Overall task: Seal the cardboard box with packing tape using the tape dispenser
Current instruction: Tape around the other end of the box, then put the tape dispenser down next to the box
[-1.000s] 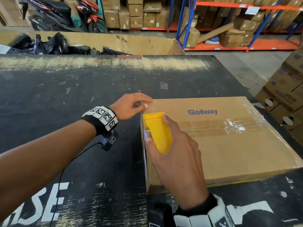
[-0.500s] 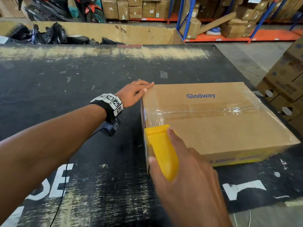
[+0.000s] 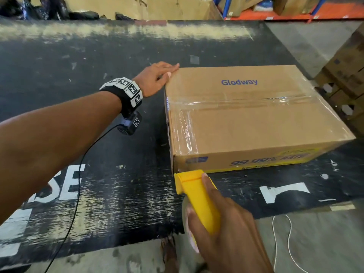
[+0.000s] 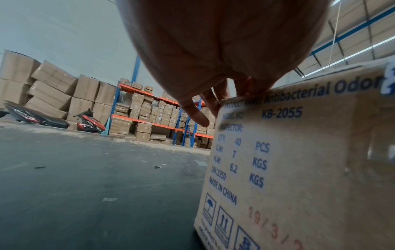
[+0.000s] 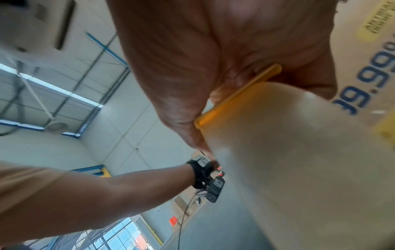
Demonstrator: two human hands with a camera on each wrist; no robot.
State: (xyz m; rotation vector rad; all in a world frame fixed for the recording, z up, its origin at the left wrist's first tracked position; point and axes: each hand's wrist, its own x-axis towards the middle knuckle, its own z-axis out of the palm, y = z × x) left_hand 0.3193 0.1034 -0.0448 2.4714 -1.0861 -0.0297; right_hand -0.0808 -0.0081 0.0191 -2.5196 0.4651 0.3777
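Cardboard box, printed "Glodway", on a black table; clear tape along the top seam and down the near-left corner. Left hand: fingers straight, flat against the far-left top corner. Right hand: wrapped round the yellow tape dispenser (roll side down), just below the near-left bottom corner.
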